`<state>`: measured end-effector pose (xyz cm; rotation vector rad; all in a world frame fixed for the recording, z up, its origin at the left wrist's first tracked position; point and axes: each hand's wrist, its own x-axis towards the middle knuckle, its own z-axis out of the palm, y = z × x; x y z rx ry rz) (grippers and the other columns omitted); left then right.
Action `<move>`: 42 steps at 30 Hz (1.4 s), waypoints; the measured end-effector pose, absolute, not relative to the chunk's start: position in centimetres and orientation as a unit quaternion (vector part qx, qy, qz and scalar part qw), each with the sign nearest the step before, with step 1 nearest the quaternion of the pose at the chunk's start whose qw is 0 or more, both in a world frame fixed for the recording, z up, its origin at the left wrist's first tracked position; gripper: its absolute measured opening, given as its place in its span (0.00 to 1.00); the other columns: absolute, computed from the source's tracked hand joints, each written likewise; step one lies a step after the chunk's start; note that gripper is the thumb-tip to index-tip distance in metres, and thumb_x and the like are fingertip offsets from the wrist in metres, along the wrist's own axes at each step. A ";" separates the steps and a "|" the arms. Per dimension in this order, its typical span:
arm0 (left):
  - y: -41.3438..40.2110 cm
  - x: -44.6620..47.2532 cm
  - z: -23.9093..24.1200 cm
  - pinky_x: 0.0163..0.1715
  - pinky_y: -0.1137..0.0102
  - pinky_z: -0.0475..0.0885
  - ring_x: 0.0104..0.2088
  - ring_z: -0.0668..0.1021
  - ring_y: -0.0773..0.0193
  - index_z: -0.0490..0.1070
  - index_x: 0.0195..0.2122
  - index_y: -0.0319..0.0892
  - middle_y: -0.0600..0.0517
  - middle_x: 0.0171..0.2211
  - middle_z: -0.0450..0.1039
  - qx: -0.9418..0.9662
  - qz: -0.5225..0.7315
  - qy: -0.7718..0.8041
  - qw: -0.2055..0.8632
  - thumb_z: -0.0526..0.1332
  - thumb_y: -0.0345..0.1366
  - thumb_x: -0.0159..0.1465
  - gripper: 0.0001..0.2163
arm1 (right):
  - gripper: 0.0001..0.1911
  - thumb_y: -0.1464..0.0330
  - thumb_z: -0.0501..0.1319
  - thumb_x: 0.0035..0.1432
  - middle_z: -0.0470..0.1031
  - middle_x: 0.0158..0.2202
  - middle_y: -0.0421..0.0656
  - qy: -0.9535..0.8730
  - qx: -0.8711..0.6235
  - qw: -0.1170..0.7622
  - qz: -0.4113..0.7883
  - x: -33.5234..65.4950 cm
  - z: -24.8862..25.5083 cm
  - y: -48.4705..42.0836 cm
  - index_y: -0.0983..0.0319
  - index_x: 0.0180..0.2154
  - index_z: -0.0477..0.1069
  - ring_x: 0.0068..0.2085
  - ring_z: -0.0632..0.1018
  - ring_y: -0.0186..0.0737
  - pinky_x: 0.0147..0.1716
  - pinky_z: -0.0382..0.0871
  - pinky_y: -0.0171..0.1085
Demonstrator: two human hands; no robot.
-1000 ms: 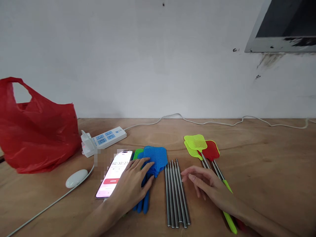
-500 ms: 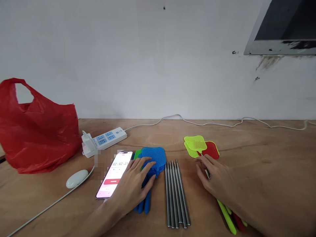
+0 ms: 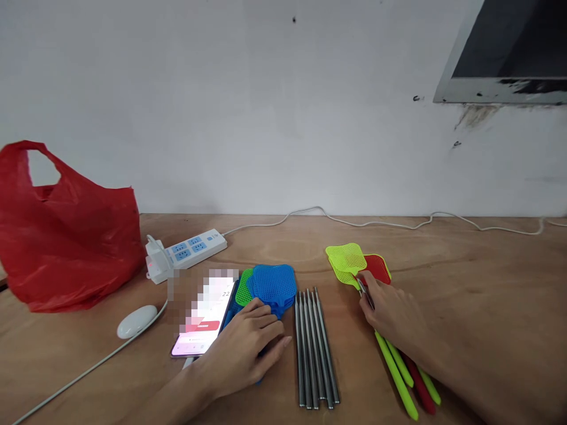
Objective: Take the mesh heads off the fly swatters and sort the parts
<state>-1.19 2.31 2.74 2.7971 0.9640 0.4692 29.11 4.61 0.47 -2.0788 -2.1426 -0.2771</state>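
Note:
My left hand lies over the handles of a pile of blue fly swatters, its fingers curled around them and hiding most of the shafts. A green fly swatter pokes out under the blue heads. My right hand closes on the shafts just below the heads of a yellow-green and red fly swatter pile; a bit of metal shaft shows at its fingertips. One red fly swatter lies behind the yellow-green ones. Between my hands, several metal rods lie side by side, tapered ends away from me.
A lit phone lies left of the blue pile. Further left are a white power strip, a white oval device with a cable, and a red plastic bag. A thin white cable runs along the wall.
My left hand has drawn back toward me, and its spread fingers have curled over the blue handles. My right hand has shifted slightly; more yellow-green and red handles show below it.

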 end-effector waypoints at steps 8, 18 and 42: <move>2.3 -1.1 2.9 0.41 0.61 0.65 0.31 0.72 0.60 0.67 0.30 0.42 0.52 0.28 0.72 0.929 0.176 0.318 0.066 0.49 0.32 0.73 0.14 | 0.16 0.63 0.61 0.56 0.66 0.23 0.34 -0.644 -0.546 0.454 0.284 28.4 0.9 4.8 0.59 0.46 0.68 0.23 0.67 0.37 0.25 0.57 0.36; 2.3 -1.2 3.1 0.41 0.61 0.65 0.31 0.73 0.60 0.67 0.29 0.43 0.52 0.27 0.72 0.927 0.183 0.319 0.066 0.50 0.32 0.73 0.14 | 0.19 0.58 0.71 0.46 0.70 0.19 0.36 -0.382 -0.478 0.488 0.623 26.4 2.3 3.0 0.62 0.37 0.74 0.19 0.59 0.28 0.17 0.48 0.29; 1.5 -0.4 2.9 0.36 0.68 0.68 0.30 0.73 0.63 0.67 0.33 0.45 0.56 0.29 0.70 0.856 0.203 0.405 0.249 0.55 0.42 0.71 0.10 | 0.15 0.59 0.72 0.53 0.81 0.45 0.47 -0.369 -0.355 0.507 0.693 24.7 2.3 1.5 0.59 0.41 0.81 0.42 0.80 0.43 0.39 0.73 0.38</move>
